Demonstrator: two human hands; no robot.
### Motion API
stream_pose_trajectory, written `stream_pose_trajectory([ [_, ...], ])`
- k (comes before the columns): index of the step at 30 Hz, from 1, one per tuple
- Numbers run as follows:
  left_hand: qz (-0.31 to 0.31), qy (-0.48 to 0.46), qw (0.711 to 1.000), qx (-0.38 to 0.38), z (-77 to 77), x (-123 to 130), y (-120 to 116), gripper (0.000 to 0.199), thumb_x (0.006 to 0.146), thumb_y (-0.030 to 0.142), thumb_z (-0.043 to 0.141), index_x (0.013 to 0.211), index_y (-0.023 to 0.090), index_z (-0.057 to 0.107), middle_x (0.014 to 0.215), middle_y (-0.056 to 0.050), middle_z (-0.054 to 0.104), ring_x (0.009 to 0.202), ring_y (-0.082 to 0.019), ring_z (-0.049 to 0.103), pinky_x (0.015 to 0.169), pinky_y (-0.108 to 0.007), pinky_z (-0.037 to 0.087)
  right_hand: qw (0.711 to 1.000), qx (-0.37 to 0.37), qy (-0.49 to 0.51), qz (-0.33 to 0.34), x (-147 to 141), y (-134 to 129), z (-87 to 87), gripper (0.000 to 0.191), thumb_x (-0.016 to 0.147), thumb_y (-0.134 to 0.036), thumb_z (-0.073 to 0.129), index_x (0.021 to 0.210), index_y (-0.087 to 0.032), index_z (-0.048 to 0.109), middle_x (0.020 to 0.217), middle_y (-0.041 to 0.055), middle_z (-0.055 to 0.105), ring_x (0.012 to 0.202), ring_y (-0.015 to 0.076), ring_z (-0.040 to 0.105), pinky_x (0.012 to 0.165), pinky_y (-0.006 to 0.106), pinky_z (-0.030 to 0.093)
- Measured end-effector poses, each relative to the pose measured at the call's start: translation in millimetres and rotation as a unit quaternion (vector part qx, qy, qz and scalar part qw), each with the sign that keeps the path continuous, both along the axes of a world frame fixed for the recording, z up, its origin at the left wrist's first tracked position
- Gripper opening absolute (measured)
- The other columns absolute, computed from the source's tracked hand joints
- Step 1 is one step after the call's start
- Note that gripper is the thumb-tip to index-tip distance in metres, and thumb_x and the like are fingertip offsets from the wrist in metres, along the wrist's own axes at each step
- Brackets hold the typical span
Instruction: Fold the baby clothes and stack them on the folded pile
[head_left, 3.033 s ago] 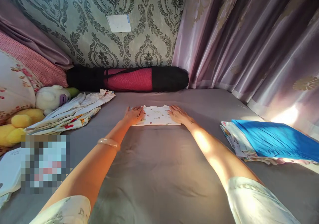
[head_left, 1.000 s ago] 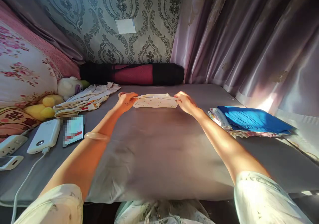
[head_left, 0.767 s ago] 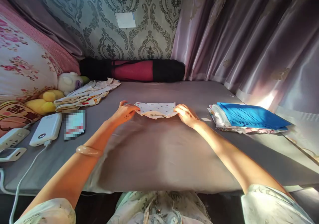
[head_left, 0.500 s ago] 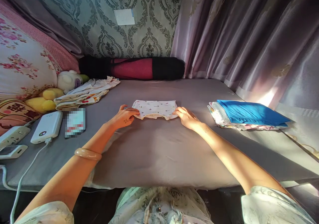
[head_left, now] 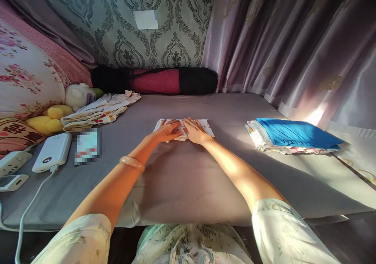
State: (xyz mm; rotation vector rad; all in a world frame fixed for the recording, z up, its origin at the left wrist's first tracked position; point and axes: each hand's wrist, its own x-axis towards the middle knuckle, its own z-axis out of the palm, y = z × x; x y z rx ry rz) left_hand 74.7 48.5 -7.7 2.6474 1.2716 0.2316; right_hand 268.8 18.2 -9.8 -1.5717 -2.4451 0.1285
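Observation:
A small white printed garment [head_left: 208, 127], folded into a flat rectangle, lies on the grey bed sheet [head_left: 188, 178] in front of me. My left hand [head_left: 169, 131] rests flat on its left half, fingers stretched out. On the middle and right half my right hand [head_left: 195, 131] lies flat too, fingers extended. The two hands are close together and cover much of the cloth, so its exact kind is hidden. Neither hand grips it.
A stack of folded clothes with a blue one [head_left: 296, 132] on top sits at right. At left are loose clothes [head_left: 100, 109], a power bank [head_left: 53, 152] with a cable, a power strip [head_left: 14, 162] and plush toys [head_left: 49, 119]. A black-and-red roll [head_left: 155, 80] lies along the wall.
My hands have let go of the garment's two near corners and moved inward onto its top, fingers now flat. The cloth stays in about the same place.

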Motion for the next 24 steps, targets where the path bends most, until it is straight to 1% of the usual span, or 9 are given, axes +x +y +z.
stream_pose_trajectory([
  [3,-0.01,0.018,0.999,-0.05,-1.4,-1.5,2.7,0.08,0.088,0.066,0.042,0.151,0.019,0.03,0.159,-0.012,0.028,0.148,-0.029,0.019,0.119,-0.051,0.004,1.0,-0.026,-0.005,0.007,2.2,2.2,-4.6,0.051,0.101,-0.028,0.029,0.149,-0.013,0.037,0.157,0.0113,0.031,0.146,0.0293,0.023,0.119,0.051,0.018],
  [6,-0.009,0.033,0.997,-0.074,-2.1,-3.1,3.5,0.088,0.086,0.073,0.038,0.154,0.02,0.021,0.162,-0.013,0.018,0.15,-0.028,0.011,0.119,-0.05,-0.001,0.999,-0.032,-0.005,0.005,8.4,0.6,-6.6,0.054,0.101,-0.036,0.029,0.15,-0.015,0.035,0.158,0.0118,0.028,0.146,0.0324,0.022,0.118,0.053,0.019],
  [9,-0.011,0.05,0.996,-0.077,-3.3,-2.1,2.8,0.093,0.084,0.076,0.033,0.156,0.02,0.015,0.163,-0.012,0.012,0.15,-0.029,0.007,0.118,-0.053,-0.002,1.0,-0.029,-0.01,0.001,10.5,-1.3,-7.7,0.057,0.101,-0.043,0.03,0.152,-0.018,0.033,0.159,0.0113,0.027,0.146,0.0328,0.022,0.118,0.053,0.02],
  [12,-0.014,0.062,0.995,-0.074,-3.3,-0.2,1.8,0.094,0.084,0.077,0.03,0.156,0.019,0.013,0.163,-0.012,0.012,0.15,-0.03,0.006,0.117,-0.057,-0.001,0.999,-0.044,-0.024,-0.01,9.3,-1.9,-6.4,0.057,0.101,-0.046,0.029,0.152,-0.021,0.031,0.159,0.0094,0.027,0.146,0.03,0.022,0.118,0.052,0.018],
  [16,-0.012,0.067,0.992,-0.102,4.0,0.0,2.1,0.093,0.084,0.076,0.033,0.156,0.021,0.013,0.163,-0.012,0.01,0.15,-0.03,0.004,0.117,-0.058,0.0,0.996,-0.084,-0.033,-0.016,8.1,-0.4,2.2,0.06,0.1,-0.049,0.026,0.154,-0.022,0.028,0.16,0.0063,0.024,0.148,0.0274,0.017,0.119,0.05,0.015],
  [18,-0.01,0.067,0.991,-0.117,10.6,-0.6,3.4,0.093,0.083,0.074,0.039,0.155,0.021,0.016,0.163,-0.011,0.011,0.15,-0.031,0.006,0.118,-0.057,0.004,0.992,-0.119,-0.032,-0.018,7.0,1.7,7.9,0.062,0.099,-0.049,0.026,0.154,-0.021,0.026,0.161,0.0059,0.022,0.148,0.0269,0.015,0.119,0.05,0.015],
  [20,-0.01,0.048,0.992,-0.115,16.4,-0.2,5.1,0.088,0.082,0.066,0.048,0.153,0.021,0.024,0.162,-0.011,0.02,0.148,-0.03,0.019,0.119,-0.049,0.015,0.99,-0.133,-0.028,-0.028,4.4,4.2,12.0,0.06,0.1,-0.046,0.022,0.154,-0.02,0.027,0.161,0.006,0.023,0.148,0.0256,0.017,0.119,0.05,0.016],
  [22,0.0,0.015,0.995,-0.094,18.3,2.7,6.3,0.073,0.086,0.049,0.05,0.15,0.02,0.031,0.158,-0.008,0.032,0.142,-0.025,0.034,0.116,-0.038,0.029,0.994,-0.1,-0.021,-0.038,-0.2,6.1,12.6,0.058,0.101,-0.04,0.018,0.153,-0.018,0.031,0.16,0.0066,0.026,0.148,0.0235,0.019,0.12,0.049,0.016],
  [24,0.029,-0.014,0.998,-0.057,14.1,8.1,6.0,0.059,0.089,0.031,0.042,0.147,0.021,0.037,0.154,-0.007,0.04,0.139,-0.021,0.039,0.114,-0.035,0.032,0.998,-0.041,-0.015,-0.041,-5.8,6.6,8.8,0.056,0.101,-0.034,0.017,0.15,-0.014,0.035,0.158,0.0081,0.029,0.147,0.0224,0.02,0.12,0.049,0.016],
])
